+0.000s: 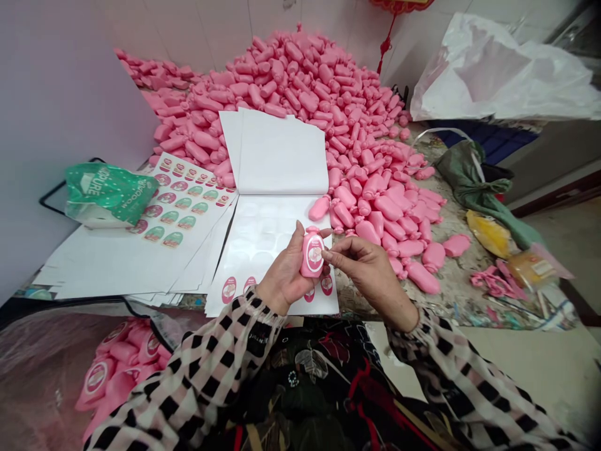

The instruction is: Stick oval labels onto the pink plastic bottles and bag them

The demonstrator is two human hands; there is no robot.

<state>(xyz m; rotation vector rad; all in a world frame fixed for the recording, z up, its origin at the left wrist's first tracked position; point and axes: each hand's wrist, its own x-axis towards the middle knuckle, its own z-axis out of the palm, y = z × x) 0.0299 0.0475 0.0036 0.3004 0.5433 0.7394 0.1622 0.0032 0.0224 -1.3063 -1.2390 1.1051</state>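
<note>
My left hand (pixel 285 272) is closed around a small pink bottle (pixel 308 270), held upright with its front toward me. An oval pink-and-white sticker (pixel 313 253) shows on the bottle's front. At the sticker's right edge, the thumb and forefinger of my right hand (pixel 364 268) are pinched together on it. Whether that edge lies flat on the bottle is hidden by the fingertips. Beneath both hands lies a sticker sheet (pixel 263 250), mostly bare backing, with several oval stickers left along its near edge. Its white top pages (pixel 282 153) are folded back.
A big heap of pink bottles (pixel 300 81) covers the table's back and right. Left are printed sticker sheets (pixel 183 207) under a green packet (pixel 110 193). Labelled bottles (pixel 101 379) lie in a clear bag below left. A white plastic bag (pixel 498 69) and green cloth (pixel 469 175) sit right.
</note>
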